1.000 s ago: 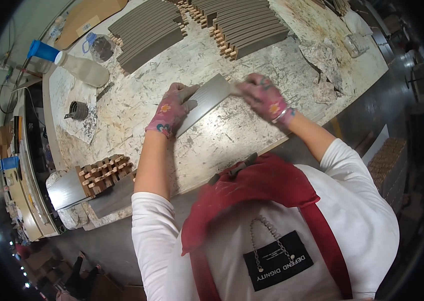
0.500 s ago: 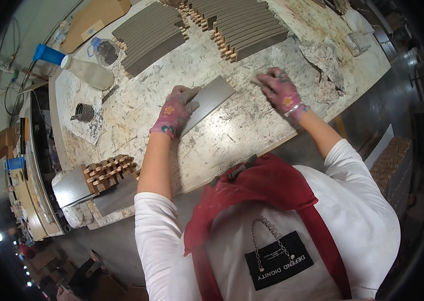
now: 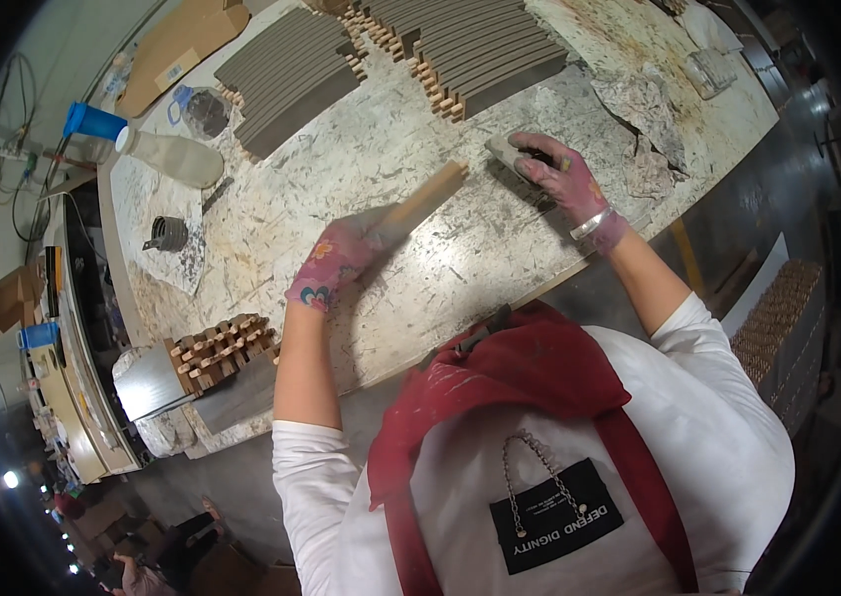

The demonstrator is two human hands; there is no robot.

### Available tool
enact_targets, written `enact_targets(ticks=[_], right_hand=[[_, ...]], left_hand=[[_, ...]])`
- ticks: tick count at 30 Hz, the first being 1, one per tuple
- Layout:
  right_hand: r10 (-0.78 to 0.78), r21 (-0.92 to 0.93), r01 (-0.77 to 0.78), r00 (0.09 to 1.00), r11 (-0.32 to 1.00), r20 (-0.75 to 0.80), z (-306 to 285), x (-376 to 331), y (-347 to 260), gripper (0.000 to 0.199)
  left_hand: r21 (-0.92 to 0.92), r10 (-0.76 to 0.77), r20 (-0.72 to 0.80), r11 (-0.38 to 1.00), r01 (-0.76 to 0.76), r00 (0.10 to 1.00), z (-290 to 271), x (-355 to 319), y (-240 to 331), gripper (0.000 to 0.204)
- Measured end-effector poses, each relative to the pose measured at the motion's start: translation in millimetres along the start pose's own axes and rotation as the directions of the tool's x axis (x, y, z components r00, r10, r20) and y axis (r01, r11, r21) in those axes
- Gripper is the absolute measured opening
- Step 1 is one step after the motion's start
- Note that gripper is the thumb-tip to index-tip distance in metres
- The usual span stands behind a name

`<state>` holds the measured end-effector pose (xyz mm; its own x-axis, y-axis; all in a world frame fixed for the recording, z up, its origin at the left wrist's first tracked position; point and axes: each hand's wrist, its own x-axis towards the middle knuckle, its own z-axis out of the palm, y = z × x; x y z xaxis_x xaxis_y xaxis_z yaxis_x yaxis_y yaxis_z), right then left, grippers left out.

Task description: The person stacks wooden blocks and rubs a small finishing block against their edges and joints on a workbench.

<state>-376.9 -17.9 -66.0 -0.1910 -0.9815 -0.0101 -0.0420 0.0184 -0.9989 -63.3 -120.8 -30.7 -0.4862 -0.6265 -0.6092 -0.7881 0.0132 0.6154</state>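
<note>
My left hand (image 3: 341,256), in a pink flowered glove, grips a short grey board (image 3: 427,202) near its lower left end. The board is tilted up on its edge above the worktable, its pale narrow side showing, and is blurred by motion. To its right, my right hand (image 3: 571,187), in a matching glove, is curled round a small grey pad or folded rag (image 3: 505,151); its exact kind cannot be made out. This hand is apart from the board, over the table.
Two stacks of grey boards with pale tongued ends (image 3: 301,79) (image 3: 490,60) lie at the back of the stained worktable (image 3: 271,219). A whitish bottle (image 3: 177,159), a clear jug (image 3: 204,111) and a dark coil (image 3: 170,234) stand left. More boards (image 3: 222,353) sit front left; a crumpled rag (image 3: 639,114) lies right.
My left hand has turned the board from lying flat up onto its edge. My right hand has shifted slightly, showing more of the grey pad or rag.
</note>
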Motion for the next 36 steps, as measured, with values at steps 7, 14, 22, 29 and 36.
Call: enact_targets(ticks=[7,14,22,29,36], right_hand=[[-0.015,-0.23,0.019,1.0,0.973,0.022,35,55,24,0.051],[-0.067,-0.641,0.091,0.996,0.762,0.063,88,75,13,0.041],[0.144,-0.71,0.077,0.958,0.7,0.246,30,15,-17,0.035],[-0.279,-0.351,0.575,0.736,0.739,0.617,147,44,-27,0.032],[0.054,-0.507,0.653,0.583,0.562,0.811,214,93,-1,0.026]], left_hand=[[0.603,0.495,-0.529,0.791,-0.105,0.69,45,17,-25,0.066],[0.585,0.53,-0.549,0.796,-0.156,0.646,51,28,-39,0.07],[0.702,0.57,-0.581,0.712,0.002,0.581,77,18,-20,0.055],[0.586,0.576,-0.524,0.779,-0.225,0.628,126,17,-21,0.056],[0.616,0.634,-0.598,0.755,-0.224,0.49,132,21,-29,0.047]])
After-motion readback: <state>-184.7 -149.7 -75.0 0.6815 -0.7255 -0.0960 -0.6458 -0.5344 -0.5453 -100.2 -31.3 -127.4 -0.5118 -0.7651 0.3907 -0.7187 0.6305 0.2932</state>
